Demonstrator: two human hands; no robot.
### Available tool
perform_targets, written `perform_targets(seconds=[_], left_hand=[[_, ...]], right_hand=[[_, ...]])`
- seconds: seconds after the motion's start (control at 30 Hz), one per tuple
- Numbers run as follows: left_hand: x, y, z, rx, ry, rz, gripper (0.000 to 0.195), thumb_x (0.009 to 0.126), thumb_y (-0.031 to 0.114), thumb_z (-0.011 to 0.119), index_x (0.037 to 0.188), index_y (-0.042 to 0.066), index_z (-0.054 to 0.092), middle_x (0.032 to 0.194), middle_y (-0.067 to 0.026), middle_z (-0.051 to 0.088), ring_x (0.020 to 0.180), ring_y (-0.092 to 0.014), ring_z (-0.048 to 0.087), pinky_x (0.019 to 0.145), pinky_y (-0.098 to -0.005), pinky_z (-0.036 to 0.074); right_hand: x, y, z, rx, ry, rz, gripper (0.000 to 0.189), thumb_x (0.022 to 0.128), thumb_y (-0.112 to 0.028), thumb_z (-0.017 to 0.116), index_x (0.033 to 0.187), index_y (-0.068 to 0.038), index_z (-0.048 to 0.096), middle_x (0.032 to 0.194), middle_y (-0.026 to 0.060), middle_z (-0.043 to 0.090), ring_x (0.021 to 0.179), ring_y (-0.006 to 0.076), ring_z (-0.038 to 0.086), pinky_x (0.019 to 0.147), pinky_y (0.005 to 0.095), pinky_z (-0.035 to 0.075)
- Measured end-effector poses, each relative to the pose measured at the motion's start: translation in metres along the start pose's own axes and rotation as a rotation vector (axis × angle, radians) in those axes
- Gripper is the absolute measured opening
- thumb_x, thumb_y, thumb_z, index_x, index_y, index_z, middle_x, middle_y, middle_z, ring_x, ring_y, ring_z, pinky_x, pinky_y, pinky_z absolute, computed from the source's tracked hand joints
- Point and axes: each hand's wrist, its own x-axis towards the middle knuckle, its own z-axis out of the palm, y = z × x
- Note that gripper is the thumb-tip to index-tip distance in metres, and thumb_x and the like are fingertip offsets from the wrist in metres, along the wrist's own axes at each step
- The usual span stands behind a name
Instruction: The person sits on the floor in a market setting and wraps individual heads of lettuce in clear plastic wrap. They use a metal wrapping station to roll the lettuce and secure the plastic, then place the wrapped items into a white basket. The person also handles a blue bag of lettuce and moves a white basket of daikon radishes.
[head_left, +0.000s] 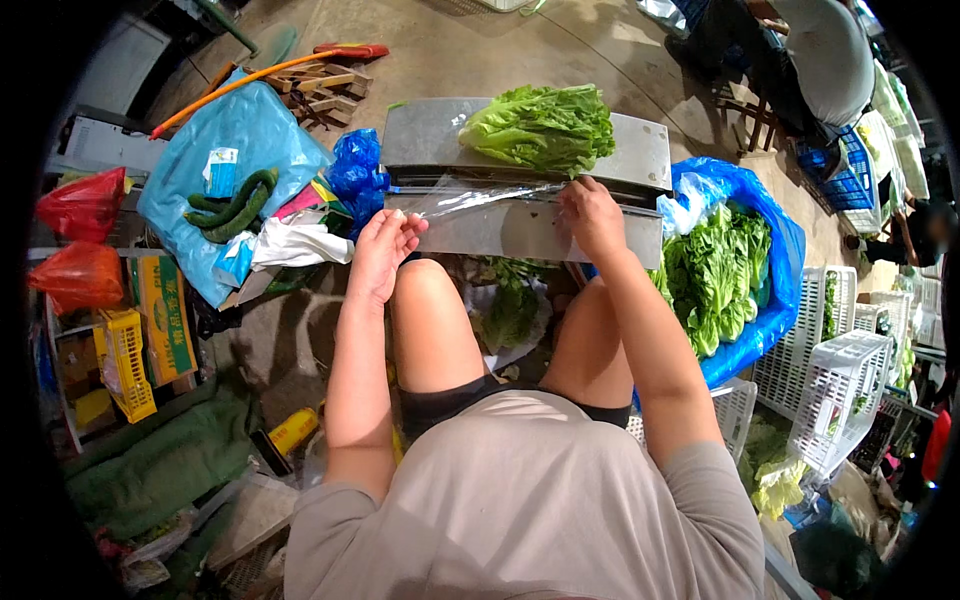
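Note:
Clear plastic film (487, 196) is stretched between my two hands, over the slot of a metal wrapping bench (472, 229). My left hand (386, 244) pinches the film's left end between thumb and fingers. At the right end, my right hand (592, 214) grips the film with its fingers curled down. A head of green leafy lettuce (544, 129) lies on the bench's far metal plate, just beyond my right hand, its cut base to the left. More leafy greens (712, 277) fill a container lined with a blue plastic bag (784, 262), right of the bench.
On the left, cucumbers (240, 210) and small packets rest on light blue plastic (262, 124). White plastic crates (840, 397) stand at the right. A yellow crate (127, 364) is at the left. Another person (825, 60) sits at the upper right. Loose leaves lie below the bench.

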Motion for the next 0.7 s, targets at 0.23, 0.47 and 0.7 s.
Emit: perform_targets(seconds=[0.23,0.47,0.7], left_hand=[[-0.003,-0.004,-0.002,-0.044,0.017,-0.038,0.008,0.100,0.018,0.052,0.098,0.011,0.054,0.100,-0.0048,0.065,0.098,-0.017,0.065,0.082,-0.0289,0.049],[-0.007,-0.014,-0.010,-0.189,0.001,0.017,0.008,0.099,0.018,0.054,0.097,0.011,0.055,0.098,-0.0045,0.065,0.098,-0.019,0.065,0.082,-0.0309,0.049],[-0.004,0.029,0.008,-0.435,-0.109,0.232,0.012,0.101,0.019,0.052,0.096,0.010,0.059,0.102,-0.0050,0.067,0.111,-0.028,0.063,0.093,-0.0387,0.051]], right_hand=[[-0.043,0.033,-0.017,0.645,0.000,0.169,0.008,0.094,-0.005,0.060,0.100,-0.007,0.055,0.090,0.0074,0.064,0.077,0.0171,0.062,0.073,0.0287,0.051],[-0.094,0.036,-0.036,1.009,0.235,0.332,0.010,0.099,-0.005,0.053,0.108,-0.003,0.052,0.101,0.0081,0.064,0.092,0.0168,0.065,0.079,0.0311,0.055],[-0.071,-0.008,-0.079,0.758,0.538,0.166,0.004,0.098,-0.003,0.054,0.101,-0.006,0.055,0.103,0.0067,0.068,0.085,0.0108,0.059,0.071,0.0239,0.047]])
